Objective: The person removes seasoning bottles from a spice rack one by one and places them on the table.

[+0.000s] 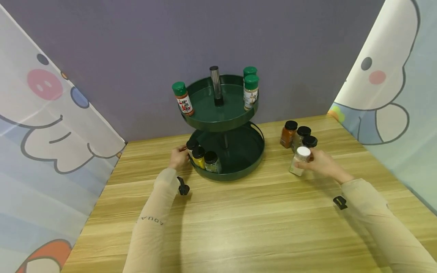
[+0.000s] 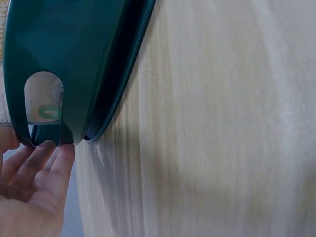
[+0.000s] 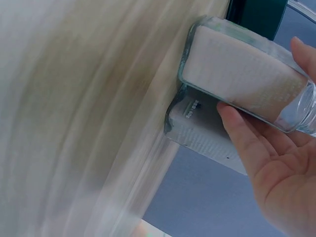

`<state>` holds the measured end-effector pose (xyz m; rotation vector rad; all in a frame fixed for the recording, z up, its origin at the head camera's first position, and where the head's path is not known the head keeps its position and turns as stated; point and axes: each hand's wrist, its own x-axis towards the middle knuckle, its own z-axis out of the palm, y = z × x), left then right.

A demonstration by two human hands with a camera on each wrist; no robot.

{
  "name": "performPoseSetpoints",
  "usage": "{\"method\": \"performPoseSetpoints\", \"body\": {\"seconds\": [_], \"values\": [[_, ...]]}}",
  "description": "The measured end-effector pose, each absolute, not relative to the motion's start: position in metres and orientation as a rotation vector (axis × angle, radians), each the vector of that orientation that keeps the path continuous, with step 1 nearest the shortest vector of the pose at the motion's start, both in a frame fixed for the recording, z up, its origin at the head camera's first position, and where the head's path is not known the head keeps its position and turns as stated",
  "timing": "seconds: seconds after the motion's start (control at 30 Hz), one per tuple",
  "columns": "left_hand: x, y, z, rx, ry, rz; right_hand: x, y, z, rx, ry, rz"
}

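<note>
My left hand [image 1: 178, 157] is at the left side of the lower tray [image 1: 235, 175] of a dark green two-tier rack. In the left wrist view its fingertips grip the tray's rim by the oval handle slot [image 2: 29, 79]. With thumb and fingers on its sides, my right hand [image 1: 320, 163] grips a square glass spice jar [image 1: 296, 167] with a white cap and pale powder. The jar stands upright at the table's right, in front of several black-capped jars. In the right wrist view another pale-filled jar [image 3: 197, 123] sits right behind it, partly covered by my fingers.
Along the lower tray's left front are black-capped jars, one a yellow jar [image 1: 198, 161]. The upper tray [image 1: 215, 125] bears a red-filled shaker [image 1: 184, 102] and green-capped shakers [image 1: 250, 94] around a metal post [image 1: 216, 83]. An orange-filled jar [image 1: 287, 137] stands right of the rack.
</note>
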<state>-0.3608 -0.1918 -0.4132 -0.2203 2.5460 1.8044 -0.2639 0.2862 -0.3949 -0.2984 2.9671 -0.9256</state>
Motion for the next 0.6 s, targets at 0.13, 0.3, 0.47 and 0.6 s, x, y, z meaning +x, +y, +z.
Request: {"method": "performPoseSetpoints", "body": {"seconds": [0.13,0.3,0.47,0.6], "values": [[-0.361,-0.192,-0.414,-0.214,2.539,1.794,-0.264,0.288,-0.396,-0.282,2.976,-0.908],[-0.362,-0.192,-0.415,-0.208,2.536,1.793,-0.26,0.288,-0.393,-0.253,2.97,-0.911],[-0.361,-0.193,-0.416,-0.218,2.455,1.885,-0.253,0.288,-0.379,-0.255,2.985,-0.884],[-0.359,-0.193,-0.417,-0.234,2.371,1.98,-0.244,0.285,-0.363,-0.242,3.113,-0.927]]}}
